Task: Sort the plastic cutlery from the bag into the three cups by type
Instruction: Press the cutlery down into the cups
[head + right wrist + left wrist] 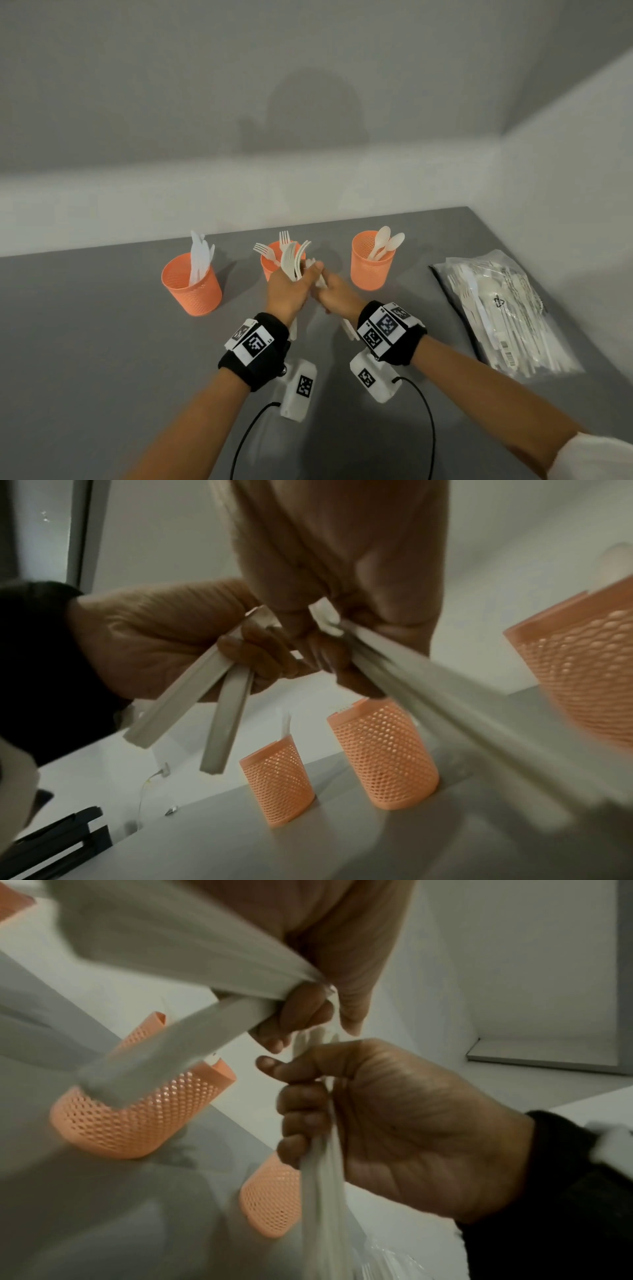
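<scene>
Three orange mesh cups stand in a row: the left cup (191,286) holds knives, the middle cup (270,265) forks, the right cup (371,265) spoons. Just in front of the middle cup my hands meet. My left hand (303,275) grips a few white forks (291,258), tines up. My right hand (325,286) grips a bundle of white cutlery (349,330) whose handles stick out below the wrist. In the left wrist view the right hand (394,1123) is curled round its bundle (322,1191). In the right wrist view the left hand (164,642) clasps fork handles (192,696).
The clear plastic bag (496,308) with more cutlery lies flat at the table's right edge, near the wall. The grey table (85,342) meets a wall behind the cups. Cables hang from both wrist cameras toward me.
</scene>
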